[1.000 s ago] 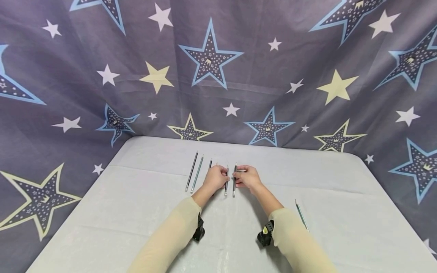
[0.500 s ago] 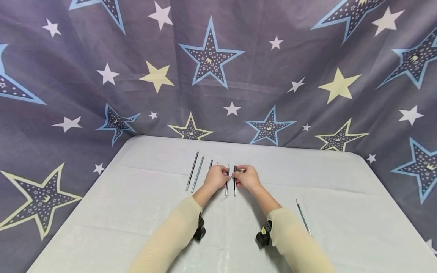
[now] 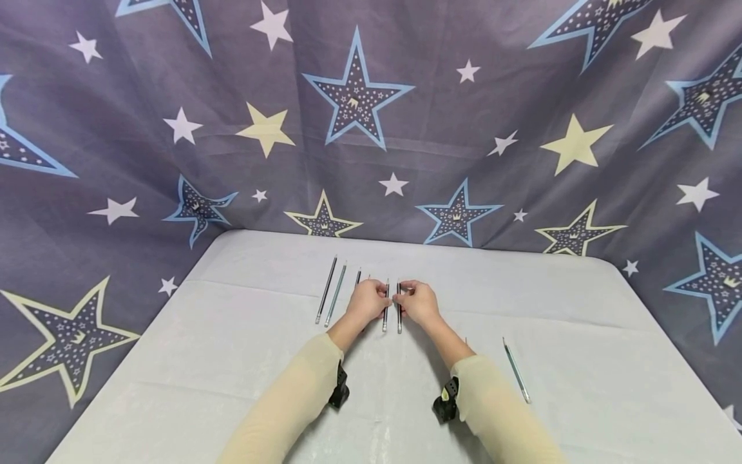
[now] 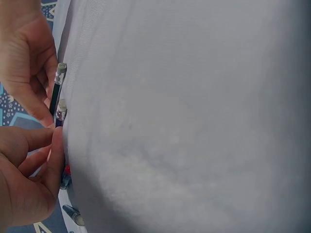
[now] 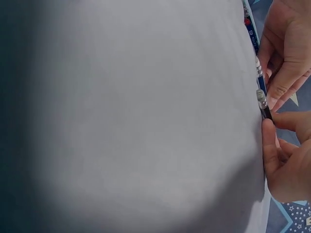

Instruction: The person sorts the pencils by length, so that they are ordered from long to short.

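Observation:
My left hand (image 3: 365, 301) pinches a dark pencil (image 3: 385, 317) between thumb and fingers near the table's middle. Just to its right, my right hand (image 3: 421, 303) pinches a second dark pencil (image 3: 399, 319). These two stand nearly parallel with a narrow gap between them, eraser ends toward me. In the left wrist view, thumb and finger close on the left pencil (image 4: 60, 110) just below its metal band. The right wrist view has the other pencil (image 5: 263, 99) in the right fingertips. Left of the hands lie a black pencil (image 3: 326, 290) and a teal pencil (image 3: 335, 294).
Another dark pencil (image 3: 357, 278) and a pencil tip (image 3: 369, 277) show partly behind my left hand. A teal pencil (image 3: 516, 372) lies at right, and a small tip (image 3: 466, 340) peeks out beside my right forearm. The white-covered table (image 3: 232, 348) meets a star-patterned cloth (image 3: 440, 142).
My right forearm has shifted slightly left, uncovering more of the right-hand teal pencil and a small tip beside the arm. Both hands keep their pencils almost in place.

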Available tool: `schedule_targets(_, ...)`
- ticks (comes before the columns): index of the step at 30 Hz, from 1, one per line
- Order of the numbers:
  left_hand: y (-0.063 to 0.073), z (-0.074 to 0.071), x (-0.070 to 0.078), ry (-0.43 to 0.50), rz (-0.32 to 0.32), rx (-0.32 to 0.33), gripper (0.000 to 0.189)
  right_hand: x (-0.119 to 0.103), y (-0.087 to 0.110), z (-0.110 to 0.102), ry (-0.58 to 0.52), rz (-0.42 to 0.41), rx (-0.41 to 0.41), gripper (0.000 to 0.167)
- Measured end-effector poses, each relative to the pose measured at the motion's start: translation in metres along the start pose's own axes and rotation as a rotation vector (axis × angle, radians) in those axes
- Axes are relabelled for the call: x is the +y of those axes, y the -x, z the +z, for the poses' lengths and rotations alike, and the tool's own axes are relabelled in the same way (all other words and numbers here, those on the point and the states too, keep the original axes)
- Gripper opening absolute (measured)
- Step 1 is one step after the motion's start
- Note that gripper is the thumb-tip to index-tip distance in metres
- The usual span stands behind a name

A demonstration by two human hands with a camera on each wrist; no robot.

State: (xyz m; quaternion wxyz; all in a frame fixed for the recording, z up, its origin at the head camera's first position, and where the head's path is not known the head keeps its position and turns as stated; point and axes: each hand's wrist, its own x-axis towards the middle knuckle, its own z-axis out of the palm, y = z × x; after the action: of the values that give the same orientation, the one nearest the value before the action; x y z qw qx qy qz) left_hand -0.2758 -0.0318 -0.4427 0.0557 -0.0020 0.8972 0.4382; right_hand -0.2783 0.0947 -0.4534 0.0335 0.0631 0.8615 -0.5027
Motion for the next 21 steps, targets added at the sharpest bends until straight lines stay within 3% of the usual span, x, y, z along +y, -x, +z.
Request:
schedule_targets(6,-0.0002,0.0003,0.0005,-0.001,0.002,0.001,0.03,0.0017,-0.0002,0.0012,0.036,-0.033,0.019,0.034)
schedule_targets(21,0.0002,0.0005,0.0022,-0.032,0.012,0.019,0.031,0.0003,0.0019,0.0009,0.01,-0.028,0.023,0.032)
